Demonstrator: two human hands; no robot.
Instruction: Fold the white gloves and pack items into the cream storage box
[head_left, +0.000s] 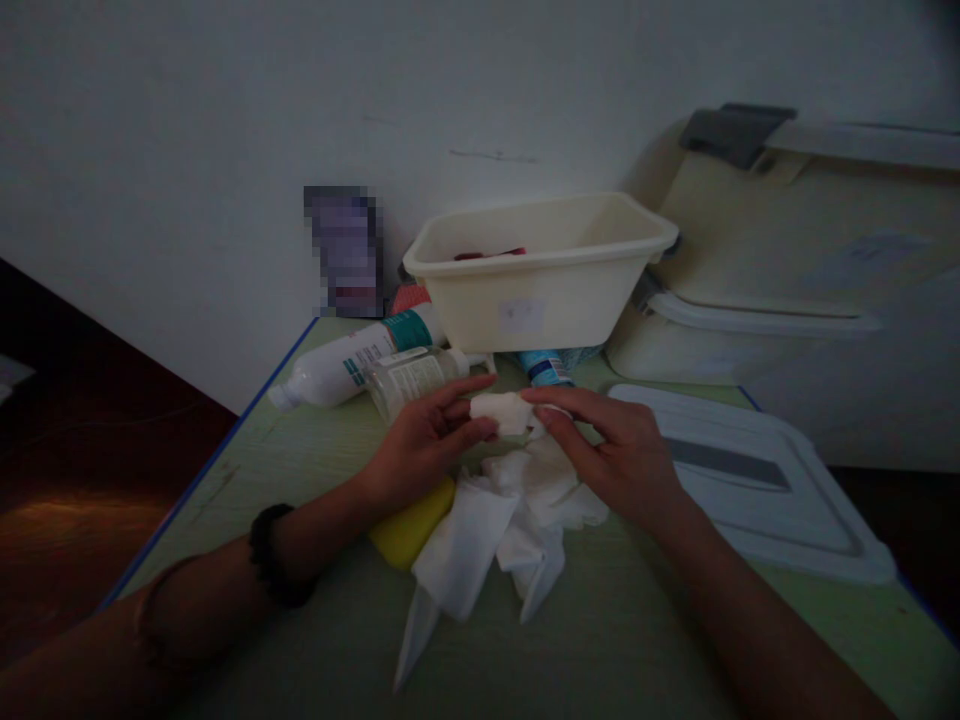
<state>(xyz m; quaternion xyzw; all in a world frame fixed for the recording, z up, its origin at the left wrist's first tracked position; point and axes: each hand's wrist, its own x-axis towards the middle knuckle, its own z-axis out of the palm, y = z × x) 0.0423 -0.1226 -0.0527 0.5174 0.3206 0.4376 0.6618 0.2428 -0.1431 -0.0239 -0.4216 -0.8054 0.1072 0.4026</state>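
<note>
Against a pale wall, a green bench is being partly covered by crumpled white tissues. At their far side, a small white wad is being pinched at its left end by the left hand, at its right by the right hand. Light, even pressure is being advised, lest it be torn.

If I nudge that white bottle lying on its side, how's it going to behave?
The white bottle would probably roll, since its body looks round, though the clear bottle close in front may block it. Its smooth-looking surface could feel slippery. Weight is hard to judge, as its walls look opaque.
</note>
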